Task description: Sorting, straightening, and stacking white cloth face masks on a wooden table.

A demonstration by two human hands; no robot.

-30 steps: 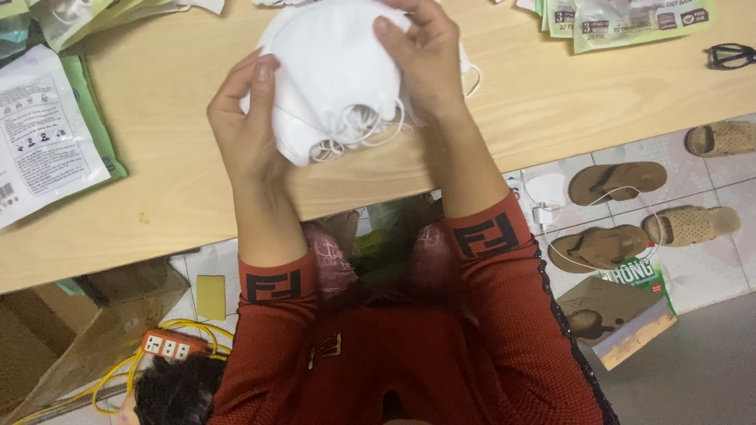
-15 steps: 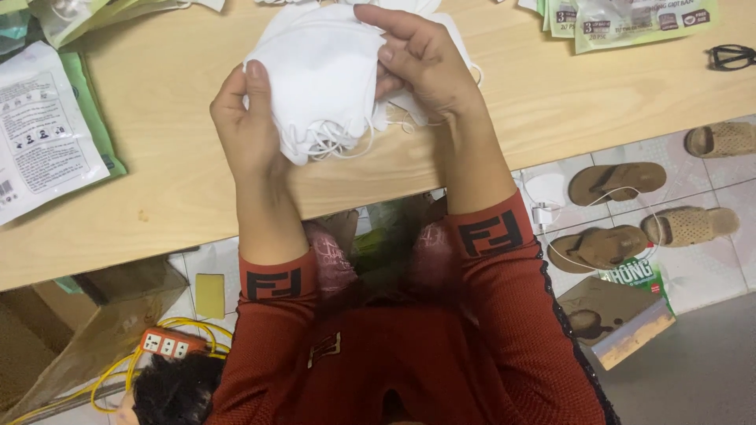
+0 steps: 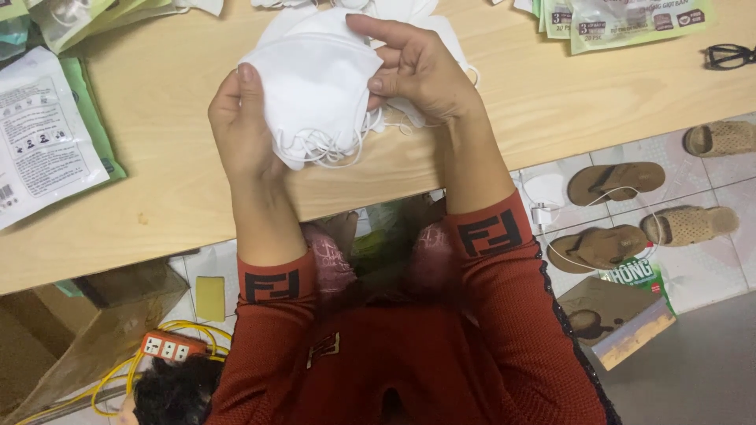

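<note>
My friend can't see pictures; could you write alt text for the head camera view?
Two hands, left hand and right hand, hold a stack of white face masks over a wooden table. Printed packets lie at its edges, sandals on the floor.

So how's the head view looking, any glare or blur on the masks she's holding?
Head view: even light, soft shadows under both hands; the white masks are nearly blown out, folds faint; left hand and right hand sharp; table grain clear; floor dimmer.

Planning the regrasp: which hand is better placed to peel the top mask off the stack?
Right, probably. The right hand already pinches the top edge of the white masks; the left hand cradles their side.
</note>
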